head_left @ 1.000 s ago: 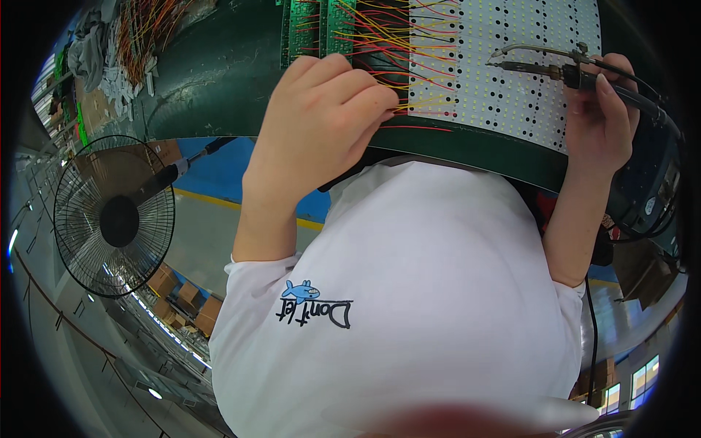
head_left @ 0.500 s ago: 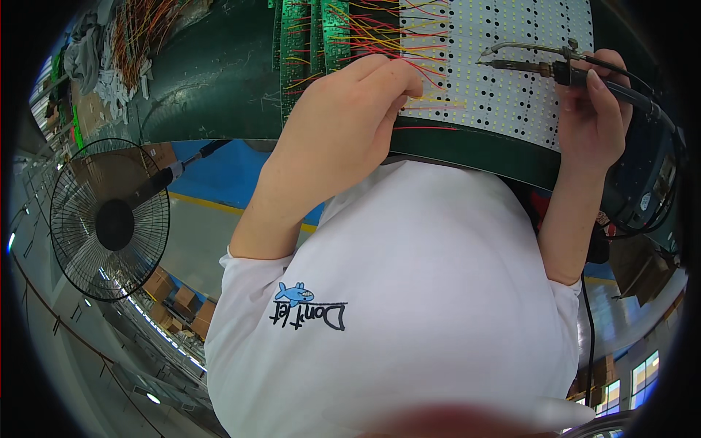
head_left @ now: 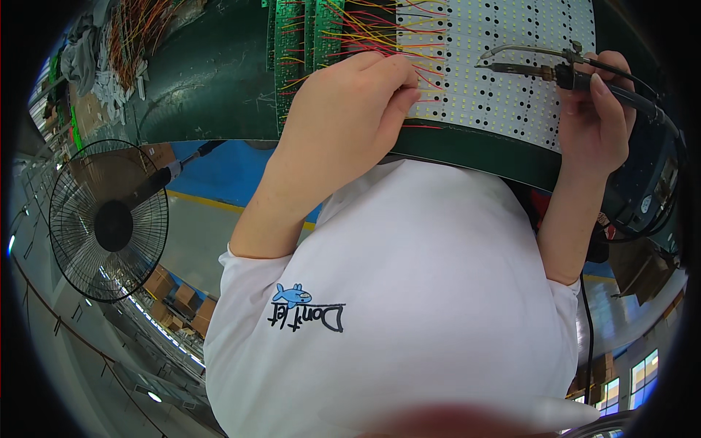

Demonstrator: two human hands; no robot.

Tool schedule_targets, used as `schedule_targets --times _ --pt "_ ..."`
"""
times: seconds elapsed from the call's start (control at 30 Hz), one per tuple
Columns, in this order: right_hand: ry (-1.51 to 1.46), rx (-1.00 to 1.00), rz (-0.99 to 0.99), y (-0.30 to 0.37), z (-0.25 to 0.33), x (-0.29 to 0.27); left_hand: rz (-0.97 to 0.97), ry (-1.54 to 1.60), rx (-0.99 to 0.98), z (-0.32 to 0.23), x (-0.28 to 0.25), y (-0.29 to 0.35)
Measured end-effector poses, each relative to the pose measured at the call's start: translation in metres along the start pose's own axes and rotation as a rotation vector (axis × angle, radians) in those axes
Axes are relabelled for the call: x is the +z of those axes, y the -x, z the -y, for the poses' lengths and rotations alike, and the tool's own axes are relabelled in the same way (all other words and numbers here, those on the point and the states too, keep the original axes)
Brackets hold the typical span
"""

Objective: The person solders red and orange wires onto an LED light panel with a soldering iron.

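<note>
The fan (head_left: 109, 226) stands beyond the desk (head_left: 212, 87). Boards (head_left: 290, 40) lie beside the panel (head_left: 504, 102), presumably so wires (head_left: 372, 33) reach across. The left hand (head_left: 350, 120), hiding some wires, seemingly pinches one, likely to steady it. The right hand (head_left: 600, 124) grips the iron (head_left: 540, 71) over the panel, tip apart from the left fingers.
</note>
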State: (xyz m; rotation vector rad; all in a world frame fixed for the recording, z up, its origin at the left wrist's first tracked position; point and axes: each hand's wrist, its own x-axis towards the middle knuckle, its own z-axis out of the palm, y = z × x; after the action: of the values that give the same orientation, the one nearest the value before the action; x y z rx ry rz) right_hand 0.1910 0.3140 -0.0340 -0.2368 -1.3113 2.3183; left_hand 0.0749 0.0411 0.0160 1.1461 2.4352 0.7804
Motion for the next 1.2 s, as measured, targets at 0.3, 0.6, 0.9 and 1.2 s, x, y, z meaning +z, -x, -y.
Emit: schedule_targets --times 0.3,0.6,0.9,1.2 --pt "0.151 0.052 0.039 0.004 -0.006 0.019 -0.013 -0.014 -0.012 0.001 0.004 0.001" --pt "0.298 0.072 0.087 0.006 -0.005 0.022 -0.006 0.042 0.034 0.004 0.001 0.003" --pt "0.288 0.046 0.157 0.005 -0.006 0.019 0.018 -0.052 0.011 0.003 0.003 0.003" --pt "0.373 0.036 0.233 0.006 -0.008 0.017 0.018 -0.054 0.003 0.003 0.004 0.003"
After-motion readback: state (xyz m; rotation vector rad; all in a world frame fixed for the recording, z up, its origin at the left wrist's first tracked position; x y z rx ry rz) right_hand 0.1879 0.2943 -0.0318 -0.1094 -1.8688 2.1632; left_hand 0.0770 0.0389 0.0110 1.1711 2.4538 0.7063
